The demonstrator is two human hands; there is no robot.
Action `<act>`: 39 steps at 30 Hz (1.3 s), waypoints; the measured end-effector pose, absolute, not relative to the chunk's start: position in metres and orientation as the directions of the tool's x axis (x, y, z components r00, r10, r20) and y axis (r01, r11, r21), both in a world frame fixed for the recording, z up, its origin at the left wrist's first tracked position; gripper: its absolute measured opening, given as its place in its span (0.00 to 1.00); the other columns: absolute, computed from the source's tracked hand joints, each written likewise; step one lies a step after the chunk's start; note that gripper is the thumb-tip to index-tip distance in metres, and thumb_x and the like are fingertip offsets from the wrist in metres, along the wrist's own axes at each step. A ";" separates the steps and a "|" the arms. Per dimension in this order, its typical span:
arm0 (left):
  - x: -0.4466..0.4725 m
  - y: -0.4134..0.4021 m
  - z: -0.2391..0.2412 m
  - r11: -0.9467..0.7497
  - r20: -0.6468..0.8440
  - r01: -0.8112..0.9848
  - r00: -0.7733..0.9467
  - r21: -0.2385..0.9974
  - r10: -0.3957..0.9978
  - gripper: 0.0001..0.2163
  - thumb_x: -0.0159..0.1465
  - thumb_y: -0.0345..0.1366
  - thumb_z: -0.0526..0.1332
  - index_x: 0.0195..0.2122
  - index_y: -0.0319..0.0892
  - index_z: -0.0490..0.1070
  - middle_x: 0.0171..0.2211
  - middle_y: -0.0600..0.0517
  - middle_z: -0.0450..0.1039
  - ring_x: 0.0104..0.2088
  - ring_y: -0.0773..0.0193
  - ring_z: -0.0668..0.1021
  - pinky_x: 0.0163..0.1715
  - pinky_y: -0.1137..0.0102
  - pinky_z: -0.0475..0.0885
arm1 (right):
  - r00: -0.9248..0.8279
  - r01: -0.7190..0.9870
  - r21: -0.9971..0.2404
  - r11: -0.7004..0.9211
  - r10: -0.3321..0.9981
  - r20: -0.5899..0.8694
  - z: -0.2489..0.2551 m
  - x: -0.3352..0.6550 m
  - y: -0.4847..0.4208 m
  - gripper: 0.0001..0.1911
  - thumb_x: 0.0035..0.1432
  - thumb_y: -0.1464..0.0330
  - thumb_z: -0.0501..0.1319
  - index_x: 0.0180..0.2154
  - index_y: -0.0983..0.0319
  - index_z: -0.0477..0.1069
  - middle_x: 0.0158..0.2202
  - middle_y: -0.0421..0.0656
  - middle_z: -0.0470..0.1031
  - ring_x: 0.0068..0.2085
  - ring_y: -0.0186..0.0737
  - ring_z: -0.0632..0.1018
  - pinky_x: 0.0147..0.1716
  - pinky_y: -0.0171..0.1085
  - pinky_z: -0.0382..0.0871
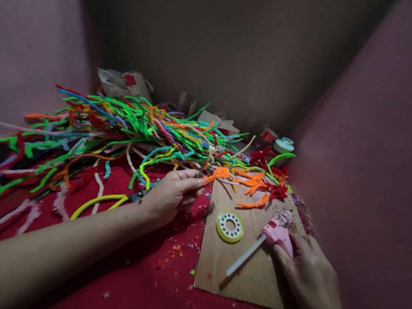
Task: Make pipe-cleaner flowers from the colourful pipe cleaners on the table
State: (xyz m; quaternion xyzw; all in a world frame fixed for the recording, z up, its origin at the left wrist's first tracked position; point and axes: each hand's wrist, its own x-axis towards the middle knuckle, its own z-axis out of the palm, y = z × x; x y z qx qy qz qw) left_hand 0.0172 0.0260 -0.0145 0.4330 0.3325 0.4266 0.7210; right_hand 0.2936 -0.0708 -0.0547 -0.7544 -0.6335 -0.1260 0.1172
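I've got L hand [172, 198] pinching orange fuzzy piece [220, 174], R hand [312, 273] gripping pink glue gun [278, 234]; tape roll [228, 238] btwn 'em, yellow-handled tool [136, 196] by L, pipe-cleaner pile [144, 127] crowding just beyond.

No word, number or brand can be read. The red-and-white packet [130, 79] at the back left bears a pale mark — too blurred to make out — and the small red-and-white object [269, 135] at the back right is equally illegible.
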 end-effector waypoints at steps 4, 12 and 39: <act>0.019 0.021 -0.014 0.280 -0.103 -0.348 0.449 0.895 0.887 0.05 0.58 0.30 0.58 0.28 0.38 0.61 0.20 0.58 0.61 0.13 0.81 0.54 0.14 0.78 0.43 | 0.090 0.996 -0.042 -0.081 0.951 0.295 -0.040 0.298 -0.069 0.22 0.56 0.54 0.52 0.42 0.62 0.73 0.42 0.52 0.72 0.38 0.51 0.76 0.29 0.42 0.69; 0.027 -0.003 -0.009 0.432 -0.106 -0.374 0.644 0.821 0.758 0.05 0.62 0.33 0.54 0.30 0.38 0.62 0.23 0.57 0.61 0.13 0.82 0.53 0.14 0.79 0.43 | 0.116 0.442 -0.885 0.144 0.969 0.216 0.000 0.219 -0.065 0.11 0.51 0.62 0.61 0.35 0.58 0.78 0.35 0.45 0.76 0.37 0.40 0.75 0.36 0.37 0.67; 0.030 -0.013 -0.012 0.115 -0.064 -0.066 0.518 0.991 0.853 0.11 0.60 0.42 0.57 0.32 0.39 0.70 0.14 0.59 0.56 0.14 0.75 0.58 0.14 0.78 0.50 | 0.242 -0.278 -0.956 0.094 0.970 0.026 -0.018 0.173 -0.040 0.07 0.46 0.67 0.67 0.26 0.64 0.72 0.20 0.35 0.65 0.22 0.28 0.63 0.22 0.32 0.55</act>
